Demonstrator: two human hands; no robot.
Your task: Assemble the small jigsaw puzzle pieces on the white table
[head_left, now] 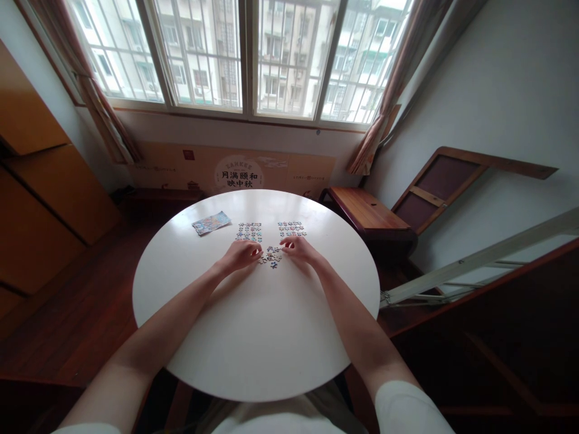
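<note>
A small heap of loose jigsaw pieces (272, 255) lies on the round white table (253, 325), between my two hands. My left hand (242, 254) rests with its fingers curled, the fingertips at the heap's left edge. My right hand (298, 247) is curled too, pinching at the heap's right edge; what it grips is too small to make out. Beyond the hands lie two laid-out groups of pieces, one at the left (249, 231) and one at the right (292, 228).
A printed picture card (210, 223) lies on the table at the far left. A wooden bench (366, 211) stands at the right, with a folded frame against the wall. Wooden cabinets (40, 199) line the left. A big window is ahead.
</note>
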